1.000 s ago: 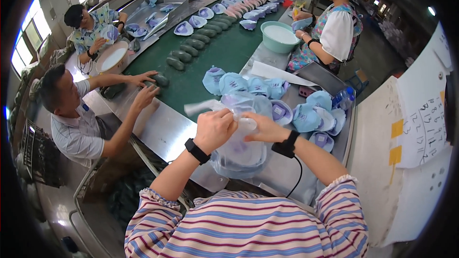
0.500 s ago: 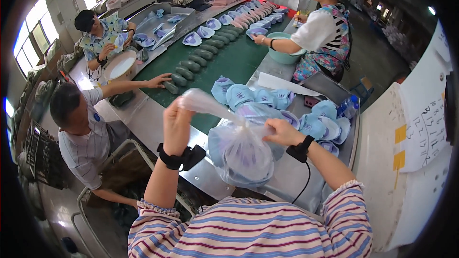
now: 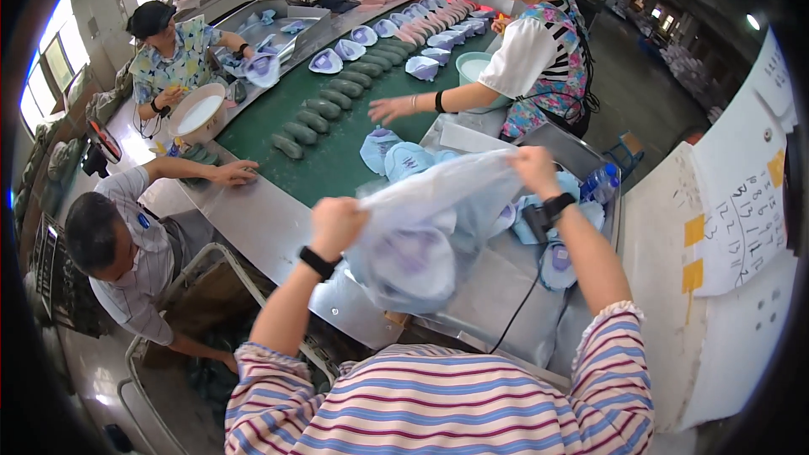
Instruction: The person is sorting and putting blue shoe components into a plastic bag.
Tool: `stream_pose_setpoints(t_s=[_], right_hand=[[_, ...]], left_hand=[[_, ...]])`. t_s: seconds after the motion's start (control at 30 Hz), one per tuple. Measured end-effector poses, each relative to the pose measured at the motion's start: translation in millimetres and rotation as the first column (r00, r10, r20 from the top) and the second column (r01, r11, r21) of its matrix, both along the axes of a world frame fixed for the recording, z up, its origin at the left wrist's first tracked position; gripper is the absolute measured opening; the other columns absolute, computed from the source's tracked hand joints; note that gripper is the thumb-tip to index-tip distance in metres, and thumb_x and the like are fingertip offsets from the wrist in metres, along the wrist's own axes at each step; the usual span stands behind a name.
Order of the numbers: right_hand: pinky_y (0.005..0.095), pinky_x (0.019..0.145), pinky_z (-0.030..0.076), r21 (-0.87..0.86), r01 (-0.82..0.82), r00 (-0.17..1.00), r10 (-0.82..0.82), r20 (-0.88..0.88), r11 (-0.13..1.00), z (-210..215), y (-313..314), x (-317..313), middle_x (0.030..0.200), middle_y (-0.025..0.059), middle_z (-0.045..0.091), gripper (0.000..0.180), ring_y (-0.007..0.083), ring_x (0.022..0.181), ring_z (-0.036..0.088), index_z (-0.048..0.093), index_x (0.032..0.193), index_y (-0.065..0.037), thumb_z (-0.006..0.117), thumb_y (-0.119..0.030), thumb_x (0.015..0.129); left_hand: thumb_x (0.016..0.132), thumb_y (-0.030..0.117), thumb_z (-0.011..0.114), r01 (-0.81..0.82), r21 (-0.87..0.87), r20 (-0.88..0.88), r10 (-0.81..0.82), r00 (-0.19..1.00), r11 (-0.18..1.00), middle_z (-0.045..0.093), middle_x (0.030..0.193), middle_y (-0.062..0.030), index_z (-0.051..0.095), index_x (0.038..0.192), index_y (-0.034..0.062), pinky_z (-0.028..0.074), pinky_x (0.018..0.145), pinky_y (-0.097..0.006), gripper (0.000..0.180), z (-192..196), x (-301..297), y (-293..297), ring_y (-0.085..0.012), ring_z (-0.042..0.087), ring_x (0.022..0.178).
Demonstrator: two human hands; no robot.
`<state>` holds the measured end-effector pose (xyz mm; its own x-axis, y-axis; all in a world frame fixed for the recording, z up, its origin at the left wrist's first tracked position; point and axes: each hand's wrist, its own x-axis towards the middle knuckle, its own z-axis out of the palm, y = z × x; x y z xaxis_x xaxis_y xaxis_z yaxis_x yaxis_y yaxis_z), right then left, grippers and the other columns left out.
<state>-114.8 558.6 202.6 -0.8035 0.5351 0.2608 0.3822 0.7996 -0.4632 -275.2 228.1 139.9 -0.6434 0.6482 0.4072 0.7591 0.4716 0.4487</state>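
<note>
Plastic bag [image 3: 425, 227] (translucent) between both hands

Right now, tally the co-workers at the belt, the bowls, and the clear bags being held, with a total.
Co-workers: 4
Bowls: 2
Clear plastic bag, gripped by left hand and right hand: 1
Total: 7

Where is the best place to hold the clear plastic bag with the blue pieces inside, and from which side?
Grip the clear plastic bag at its top edge, from above, one corner each, as the left hand and right hand do. The load sags at the bottom, so the stretched rim carries it.
</note>
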Motion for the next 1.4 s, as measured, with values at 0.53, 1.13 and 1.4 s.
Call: stream_pose_setpoints(t_s=[0.53, 1.13, 1.4], right_hand=[[0.0339, 0.065, 0.046, -0.228, -0.610, 0.754, 0.644, 0.126, 0.759, -8, -112, -20, 0.073, 0.0074, 0.059, 0.029, 0.0229, 0.068, 0.057, 0.055, 0.099, -0.007, 0.061, -0.026, 0.078], [0.0323, 0.063, 0.047, -0.223, -0.167, 0.776, 0.268, 0.571, 0.960, 3, 83, 33, 0.064, 0.0114, 0.061, 0.010, 0.0214, 0.063, 0.060, 0.064, 0.072, -0.003, 0.065, -0.011, 0.066], [0.0263, 0.061, 0.046, 0.019, -0.404, 0.887, 0.397, -0.238, 0.915, 67, -40, -74, 0.076, 0.0099, 0.060, 0.012, 0.0170, 0.068, 0.059, 0.058, 0.089, 0.000, 0.053, -0.007, 0.080]], left_hand=[[0.062, -0.001, 0.059, 0.321, 0.332, 0.095, -0.370, 0.924, 0.887, 0.061, 0.082, -0.0102, 0.056, 0.087, 0.0076, 0.047, 0.060, -0.035, 0.026, 24, 41, 9, -0.0285, 0.059, 0.068], [0.073, 0.007, 0.047, 0.509, -0.689, 0.329, -0.403, 0.854, 0.516, 0.061, 0.086, -0.0101, 0.063, 0.098, 0.0187, 0.049, 0.062, -0.038, 0.032, -46, 15, -139, -0.0281, 0.062, 0.072], [0.069, 0.016, 0.061, 0.589, -0.445, 0.090, -0.620, 0.779, 0.675, 0.035, 0.129, -0.0157, 0.060, 0.100, 0.0170, 0.031, 0.092, -0.053, 0.031, -13, 23, -68, -0.0371, 0.034, 0.121]])
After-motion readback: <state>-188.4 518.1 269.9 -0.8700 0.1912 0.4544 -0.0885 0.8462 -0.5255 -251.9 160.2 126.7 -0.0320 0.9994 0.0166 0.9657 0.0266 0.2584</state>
